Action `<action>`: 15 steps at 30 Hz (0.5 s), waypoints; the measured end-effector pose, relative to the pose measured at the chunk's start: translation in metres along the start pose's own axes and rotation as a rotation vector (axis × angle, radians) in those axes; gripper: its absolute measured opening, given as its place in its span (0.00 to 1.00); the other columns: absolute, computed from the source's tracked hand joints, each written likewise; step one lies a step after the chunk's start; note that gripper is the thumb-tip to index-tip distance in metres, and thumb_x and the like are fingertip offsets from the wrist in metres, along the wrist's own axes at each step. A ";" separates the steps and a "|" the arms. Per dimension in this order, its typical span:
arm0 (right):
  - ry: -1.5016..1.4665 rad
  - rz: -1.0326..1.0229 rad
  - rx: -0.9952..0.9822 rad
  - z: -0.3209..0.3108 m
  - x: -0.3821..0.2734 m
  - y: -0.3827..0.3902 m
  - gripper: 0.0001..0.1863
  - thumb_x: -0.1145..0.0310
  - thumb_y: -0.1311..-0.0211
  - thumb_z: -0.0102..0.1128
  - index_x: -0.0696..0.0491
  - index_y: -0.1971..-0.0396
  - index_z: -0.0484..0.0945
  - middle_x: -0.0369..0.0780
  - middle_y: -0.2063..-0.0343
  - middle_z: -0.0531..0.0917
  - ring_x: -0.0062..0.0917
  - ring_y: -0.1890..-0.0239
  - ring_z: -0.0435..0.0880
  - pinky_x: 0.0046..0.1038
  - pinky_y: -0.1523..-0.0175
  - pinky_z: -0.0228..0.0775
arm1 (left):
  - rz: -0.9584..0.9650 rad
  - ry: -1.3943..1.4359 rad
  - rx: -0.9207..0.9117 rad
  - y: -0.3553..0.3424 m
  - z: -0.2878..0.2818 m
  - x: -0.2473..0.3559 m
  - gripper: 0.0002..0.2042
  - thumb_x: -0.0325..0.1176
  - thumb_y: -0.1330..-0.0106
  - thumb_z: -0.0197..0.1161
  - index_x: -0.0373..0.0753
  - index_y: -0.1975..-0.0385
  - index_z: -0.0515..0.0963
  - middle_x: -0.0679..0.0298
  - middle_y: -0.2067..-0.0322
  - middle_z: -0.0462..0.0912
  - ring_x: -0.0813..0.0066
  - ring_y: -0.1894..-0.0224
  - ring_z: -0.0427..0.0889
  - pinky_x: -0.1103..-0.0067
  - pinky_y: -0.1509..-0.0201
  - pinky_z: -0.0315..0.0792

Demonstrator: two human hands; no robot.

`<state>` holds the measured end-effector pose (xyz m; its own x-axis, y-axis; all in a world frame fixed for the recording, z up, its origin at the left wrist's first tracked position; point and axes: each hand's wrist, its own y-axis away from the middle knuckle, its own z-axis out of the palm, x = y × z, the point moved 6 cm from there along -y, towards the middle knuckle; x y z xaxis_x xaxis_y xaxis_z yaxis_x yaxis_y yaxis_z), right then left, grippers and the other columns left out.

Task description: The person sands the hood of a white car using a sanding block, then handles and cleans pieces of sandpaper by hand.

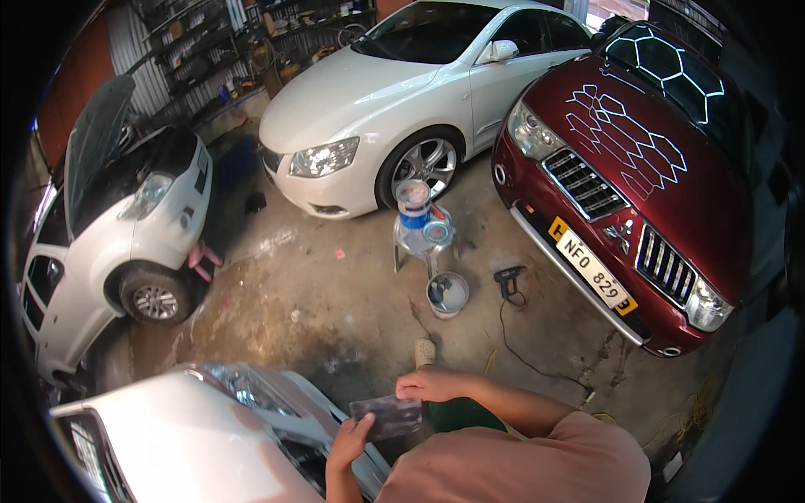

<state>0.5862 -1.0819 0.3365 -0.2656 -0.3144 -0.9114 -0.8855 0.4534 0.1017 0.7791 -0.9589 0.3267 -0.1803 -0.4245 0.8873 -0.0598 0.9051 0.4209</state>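
In front of my body, both hands grip a flat, dark grey rectangular sheet that looks like sandpaper [387, 417]. My left hand [350, 440] pinches its near left edge, thumb on top. At its upper right corner, the fingers of my right hand [429, 385] are closed over the edge. Just left of my hands is a white car body [184, 436] with dull pinkish patches near its headlight [243, 387]. The sheet is held apart from that body, above its front edge. The sheet's underside is hidden.
Ahead stands a small stool [423, 243] bearing a blue-banded paint can [413, 204] and a lid. A bucket [447, 293] and a corded heat gun [508, 281] are on the floor. Around them are a white sedan [352, 109], a dark red SUV [654, 151] and a white pickup [138, 226], bonnet raised.
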 end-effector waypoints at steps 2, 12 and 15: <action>-0.169 0.102 -0.018 -0.028 0.034 -0.024 0.15 0.60 0.23 0.52 0.57 0.59 0.79 0.38 0.68 0.85 0.24 0.66 0.84 0.29 0.58 0.75 | 0.044 0.010 0.096 -0.038 -0.040 -0.003 0.21 0.45 0.24 0.58 0.27 0.58 0.82 0.64 0.64 0.86 0.75 0.60 0.79 0.74 0.52 0.75; -0.122 0.121 0.115 -0.209 0.169 -0.171 0.18 0.65 0.27 0.54 0.55 0.42 0.77 0.36 0.59 0.83 0.22 0.62 0.82 0.28 0.58 0.76 | 0.069 0.423 0.704 -0.233 -0.183 0.097 0.23 0.43 0.27 0.65 0.25 0.46 0.77 0.55 0.53 0.85 0.73 0.57 0.84 0.75 0.48 0.76; 0.030 -0.107 0.288 -0.263 0.129 -0.239 0.27 0.58 0.27 0.60 0.56 0.34 0.71 0.40 0.50 0.81 0.31 0.55 0.83 0.32 0.50 0.75 | 0.054 -0.046 0.403 -0.291 -0.166 0.131 0.25 0.49 0.26 0.61 0.31 0.42 0.79 0.49 0.51 0.85 0.64 0.49 0.82 0.69 0.41 0.72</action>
<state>0.6635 -1.4499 0.2998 -0.1918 -0.3958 -0.8981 -0.7659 0.6326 -0.1153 0.9363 -1.2815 0.3516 -0.2372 -0.3825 0.8930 -0.4271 0.8667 0.2578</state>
